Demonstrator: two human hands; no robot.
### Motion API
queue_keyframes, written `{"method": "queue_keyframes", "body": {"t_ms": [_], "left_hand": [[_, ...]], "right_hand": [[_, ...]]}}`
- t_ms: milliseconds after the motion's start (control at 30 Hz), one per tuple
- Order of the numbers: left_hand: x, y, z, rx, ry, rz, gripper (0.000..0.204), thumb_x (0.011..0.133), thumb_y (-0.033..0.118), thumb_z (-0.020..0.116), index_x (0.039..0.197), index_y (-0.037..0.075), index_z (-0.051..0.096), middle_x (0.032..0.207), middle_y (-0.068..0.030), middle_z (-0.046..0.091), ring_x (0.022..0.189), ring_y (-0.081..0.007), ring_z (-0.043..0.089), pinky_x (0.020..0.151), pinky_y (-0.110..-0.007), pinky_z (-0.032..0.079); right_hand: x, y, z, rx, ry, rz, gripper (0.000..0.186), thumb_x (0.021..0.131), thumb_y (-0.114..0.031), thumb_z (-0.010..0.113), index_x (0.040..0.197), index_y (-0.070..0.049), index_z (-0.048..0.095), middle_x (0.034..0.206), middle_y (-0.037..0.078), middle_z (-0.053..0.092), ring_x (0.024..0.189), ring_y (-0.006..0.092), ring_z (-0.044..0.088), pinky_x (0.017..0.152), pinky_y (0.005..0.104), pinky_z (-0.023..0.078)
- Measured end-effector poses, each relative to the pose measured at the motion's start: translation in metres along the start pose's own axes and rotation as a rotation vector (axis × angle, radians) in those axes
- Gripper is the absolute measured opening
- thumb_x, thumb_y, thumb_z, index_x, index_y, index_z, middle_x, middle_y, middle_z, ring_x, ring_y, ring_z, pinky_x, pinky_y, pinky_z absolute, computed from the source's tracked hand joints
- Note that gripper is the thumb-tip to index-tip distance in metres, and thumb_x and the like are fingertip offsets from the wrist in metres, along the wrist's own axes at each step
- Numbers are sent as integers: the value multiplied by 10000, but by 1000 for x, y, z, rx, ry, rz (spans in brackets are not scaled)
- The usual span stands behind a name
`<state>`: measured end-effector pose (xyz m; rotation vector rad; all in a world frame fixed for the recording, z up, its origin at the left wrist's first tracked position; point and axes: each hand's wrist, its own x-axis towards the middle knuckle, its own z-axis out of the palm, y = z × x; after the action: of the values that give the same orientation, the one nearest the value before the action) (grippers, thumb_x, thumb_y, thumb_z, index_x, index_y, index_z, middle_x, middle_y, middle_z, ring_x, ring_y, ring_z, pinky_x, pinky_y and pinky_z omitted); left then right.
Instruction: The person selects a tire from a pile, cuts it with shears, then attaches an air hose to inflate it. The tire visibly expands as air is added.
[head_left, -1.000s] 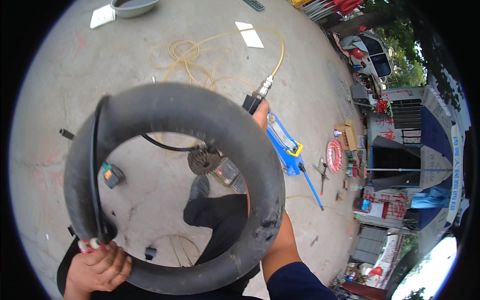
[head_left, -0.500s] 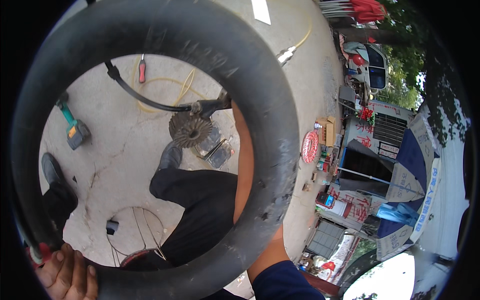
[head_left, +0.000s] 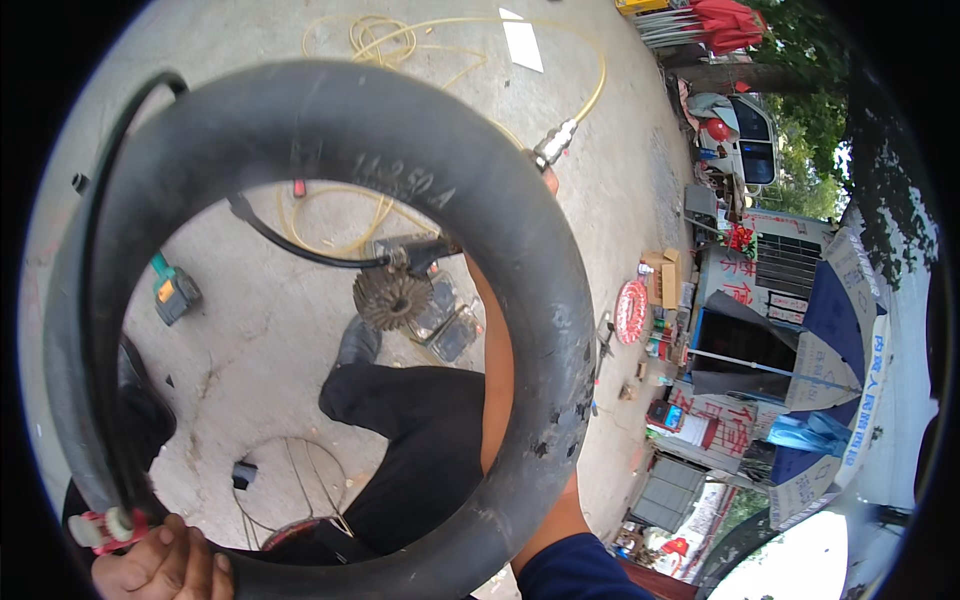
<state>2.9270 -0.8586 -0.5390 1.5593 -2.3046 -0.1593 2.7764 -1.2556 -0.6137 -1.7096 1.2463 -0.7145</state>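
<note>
Black rubber fills most of the view: an inflated inner tube point(head_left: 330, 330) is held up close under the head camera, its ring framing the concrete ground point(head_left: 250, 330) below. At the tube's lower left edge the left hand point(head_left: 165, 565) has its fingers curled shut on the rubber, just beside a small red and white valve piece point(head_left: 100, 527) and a thin black strip point(head_left: 95, 300) that runs along the tube's left side. The right hand point(head_left: 547, 180) lies behind the tube's upper right edge, its forearm crossing behind the ring; only a fingertip shows, so whether that grip is closed on the rubber cannot be told. Just above that spot a metal hose nozzle point(head_left: 553, 145) on a yellow air hose point(head_left: 400, 50) rests on the ground. Seen through the ring are a toothed gear point(head_left: 390, 297), a black cable point(head_left: 300, 245), a green tool point(head_left: 175, 292) and the person's dark-trousered leg point(head_left: 410, 450). Judging by the pose, the tube is being turned and looked over, probably for a leak; the next move would call for a steady two-handed hold while rotating the ring past the eyes without letting it sag.
</note>
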Motion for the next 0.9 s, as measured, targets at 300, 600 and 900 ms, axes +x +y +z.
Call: {"method": "queue_keyframes", "body": {"t_ms": [300,600,900], "left_hand": [[8,-2,1,120,-15,-8,247,713,120,658,954,94,704,962,-67,714,932,-236,718,954,-363,553],[-21,-16,29,185,-43,-71,220,822,112,667,1041,123,680,1045,-48,714,1027,-231,699,888,-335,515],[-44,-18,50,314,-69,-126,160,924,170,610,1075,136,650,1140,-55,730,1124,-208,688,759,-340,435]], "right_hand": [[36,-17,41,88,35,48,656,823,-236,787,1348,-56,438,957,61,546,827,143,561,715,312,486],[28,-36,41,156,25,4,594,856,-239,756,1334,-64,449,943,46,532,792,130,552,676,303,484],[2,-71,24,134,-60,-280,1162,569,-405,990,1416,14,314,1018,145,633,844,253,659,747,381,559]]}}
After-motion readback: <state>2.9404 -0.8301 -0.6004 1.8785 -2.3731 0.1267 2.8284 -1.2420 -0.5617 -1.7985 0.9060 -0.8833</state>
